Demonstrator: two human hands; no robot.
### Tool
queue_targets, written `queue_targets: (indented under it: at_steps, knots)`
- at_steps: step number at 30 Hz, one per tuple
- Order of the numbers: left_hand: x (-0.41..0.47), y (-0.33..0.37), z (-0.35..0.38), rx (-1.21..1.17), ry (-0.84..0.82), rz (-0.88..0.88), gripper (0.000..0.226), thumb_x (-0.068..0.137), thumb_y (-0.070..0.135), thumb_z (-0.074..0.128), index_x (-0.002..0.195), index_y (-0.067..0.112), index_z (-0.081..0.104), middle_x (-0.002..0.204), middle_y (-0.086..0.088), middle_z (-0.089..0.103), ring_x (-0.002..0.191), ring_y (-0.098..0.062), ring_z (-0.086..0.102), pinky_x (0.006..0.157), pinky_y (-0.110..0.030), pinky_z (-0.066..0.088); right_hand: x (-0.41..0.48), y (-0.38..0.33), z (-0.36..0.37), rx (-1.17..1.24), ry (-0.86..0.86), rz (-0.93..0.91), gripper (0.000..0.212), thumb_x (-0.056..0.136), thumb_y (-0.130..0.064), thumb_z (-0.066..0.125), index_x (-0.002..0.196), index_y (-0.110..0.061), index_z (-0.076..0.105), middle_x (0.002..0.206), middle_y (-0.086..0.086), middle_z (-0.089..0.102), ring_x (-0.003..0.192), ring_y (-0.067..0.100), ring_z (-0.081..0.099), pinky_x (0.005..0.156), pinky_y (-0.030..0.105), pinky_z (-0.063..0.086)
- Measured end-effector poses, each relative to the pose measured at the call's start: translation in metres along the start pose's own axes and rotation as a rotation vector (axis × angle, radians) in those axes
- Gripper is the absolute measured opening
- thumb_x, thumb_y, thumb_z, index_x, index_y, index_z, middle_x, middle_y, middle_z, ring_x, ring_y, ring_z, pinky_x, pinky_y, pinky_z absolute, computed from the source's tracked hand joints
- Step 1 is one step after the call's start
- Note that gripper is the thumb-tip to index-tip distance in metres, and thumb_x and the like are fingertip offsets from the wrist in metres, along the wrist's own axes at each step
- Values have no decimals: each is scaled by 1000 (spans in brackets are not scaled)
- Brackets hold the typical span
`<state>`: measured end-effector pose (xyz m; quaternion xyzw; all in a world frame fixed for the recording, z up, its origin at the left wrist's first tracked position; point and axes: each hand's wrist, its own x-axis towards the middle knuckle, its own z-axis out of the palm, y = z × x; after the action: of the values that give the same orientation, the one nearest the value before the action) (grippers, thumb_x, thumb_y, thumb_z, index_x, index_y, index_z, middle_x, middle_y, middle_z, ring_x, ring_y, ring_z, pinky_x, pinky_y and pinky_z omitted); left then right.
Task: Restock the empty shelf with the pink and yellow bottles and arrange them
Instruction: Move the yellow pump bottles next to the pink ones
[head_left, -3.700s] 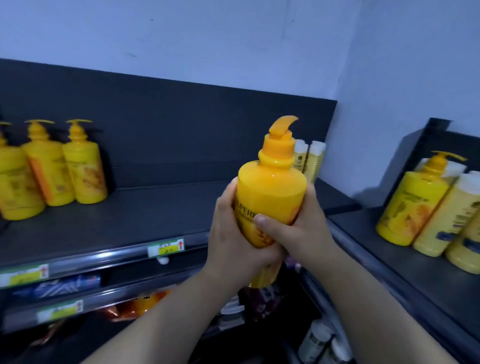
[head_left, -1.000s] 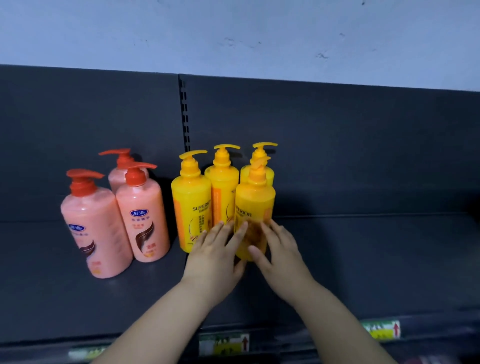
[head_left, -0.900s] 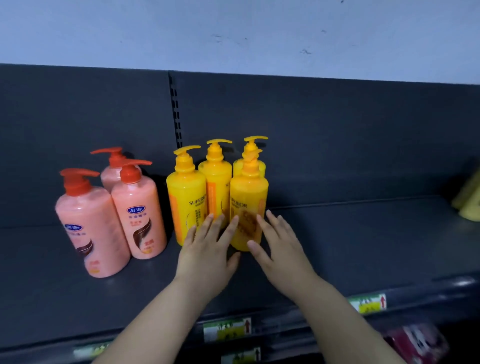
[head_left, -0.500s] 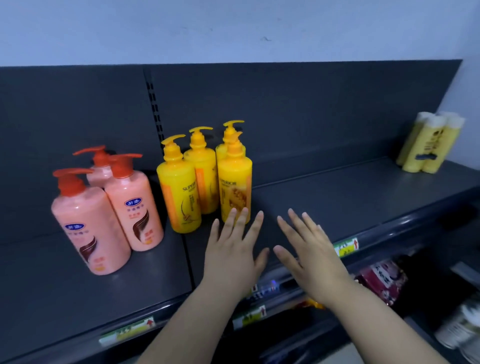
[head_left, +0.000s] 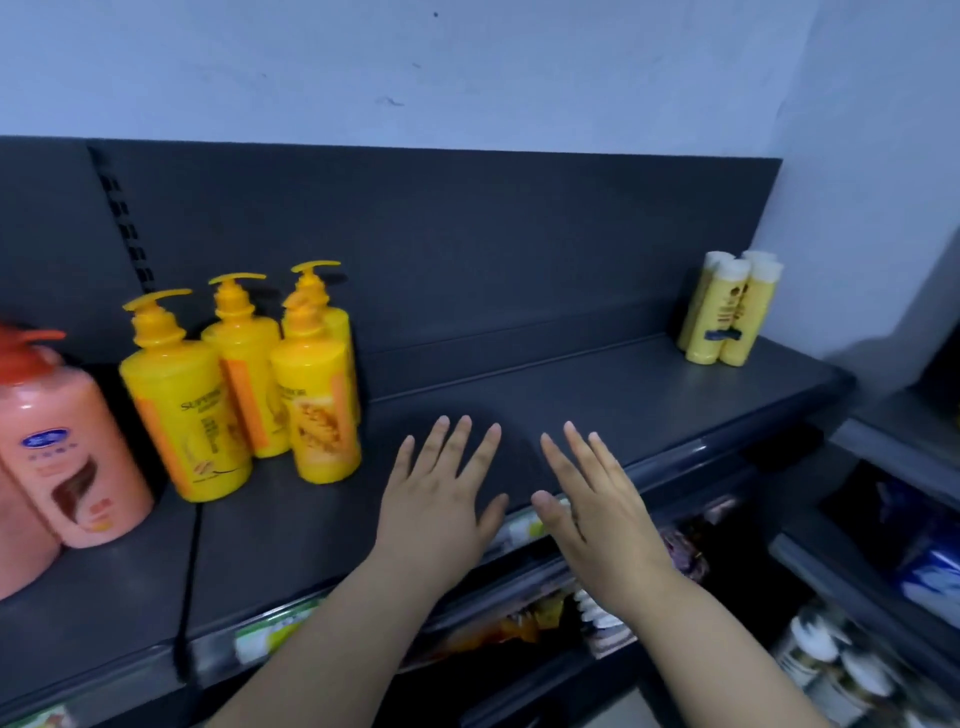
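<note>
Both empty, left hand (head_left: 436, 499) and right hand (head_left: 592, 506) hover over shelf (head_left: 623, 395) edge.

Four upright yellow pump bottles (head_left: 317, 410) clustered on dark shelf (head_left: 571, 395), pink bottle (head_left: 62, 457) left.

Left hand (head_left: 436, 499) and right hand (head_left: 592, 504) now off front yellow bottle (head_left: 317, 410)

Dark shelf (head_left: 597, 395). Four yellow bottles (head_left: 311, 405) with pump tops stand upright in a tight cluster at left. Pink bottles (head_left: 62, 457) stand near them, cut by the frame's left edge. Pale tubes (head_left: 727, 317) stand at the far right end. Left hand (head_left: 441, 499) and right hand (head_left: 597, 509) are side by side over the shelf front, palms down, fingers spread, holding nothing. Contact with the shelf is unclear.
</note>
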<state>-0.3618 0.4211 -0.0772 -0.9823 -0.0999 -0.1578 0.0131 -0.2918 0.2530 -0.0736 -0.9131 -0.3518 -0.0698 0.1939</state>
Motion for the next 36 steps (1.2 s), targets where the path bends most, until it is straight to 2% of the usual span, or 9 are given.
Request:
queue_targets:
  at_steps: [2, 5, 8, 15, 17, 20, 23, 30, 36]
  knots:
    - [20, 36, 0, -30, 7, 10, 65, 94, 59, 16, 139, 36, -25, 158, 3, -11, 144, -16, -14, 118, -40, -6, -2, 39, -14, 7, 10, 18, 79, 72, -77, -12, 144, -45, -7, 147, -24, -24, 137, 0, -26, 115, 27, -2]
    - [49, 89, 8, -32, 32, 66, 63, 89, 61, 4, 138, 35, -26, 159, 2, -9, 145, -16, -14, 117, -41, -7, -7, 99, -34, 9, 41, 45, 83, 69, -82, -12, 143, -46, -5, 149, -24, -21, 138, -1, -26, 115, 26, 0]
    - [73, 146, 16, -67, 20, 94, 64, 92, 60, 7, 141, 35, -24, 158, 3, -11, 144, -16, -14, 118, -41, -5, -16, 154, -58, 10, 41, 74, 84, 73, -81, -5, 147, -42, 1, 151, -21, -17, 140, 2, -23, 116, 28, 2]
    - [124, 237, 31, -114, 23, 186, 69, 77, 60, -7, 141, 36, -23, 159, 3, -3, 146, -16, -9, 118, -41, -3, -25, 238, -101, -31, 67, 152, 77, 74, -78, 0, 144, -45, -4, 149, -21, -19, 139, 1, -23, 112, 21, -5]
    - [142, 257, 35, -133, 45, 208, 70, 82, 60, 2, 147, 35, -8, 159, 0, 9, 146, -18, 2, 118, -43, 5, -24, 260, -112, -35, 97, 179, 79, 74, -78, 0, 144, -44, -3, 150, -21, -19, 139, 0, -23, 111, 21, -7]
    - [166, 284, 39, -184, 90, 261, 66, 86, 57, 27, 146, 28, 28, 146, -4, 43, 137, -22, 36, 109, -45, 30, -18, 287, -130, -49, 168, 214, 73, 79, -79, 7, 143, -45, -3, 152, -19, -17, 141, 1, -21, 112, 22, -5]
    - [196, 316, 52, -208, 149, 331, 65, 85, 56, 33, 142, 26, 37, 139, -4, 51, 131, -22, 45, 104, -46, 37, -12, 314, -148, -55, 246, 264, 71, 77, -72, 17, 140, -46, -3, 153, -20, -17, 140, 0, -20, 112, 21, -4]
    - [274, 402, 70, -331, 157, 538, 63, 86, 54, 35, 143, 26, 35, 140, -2, 50, 133, -22, 42, 105, -45, 37, 8, 390, -189, -185, 405, 339, 74, 81, -65, 28, 147, -39, 6, 153, -16, -17, 141, 4, -19, 112, 25, -2]
    - [344, 464, 66, -568, 117, 662, 72, 85, 61, 29, 149, 30, 16, 152, 1, 33, 143, -17, 22, 115, -38, 17, 28, 458, -226, -327, 694, 468, 76, 83, -52, 47, 147, -16, 26, 156, 9, 16, 142, 25, 13, 112, 37, 12]
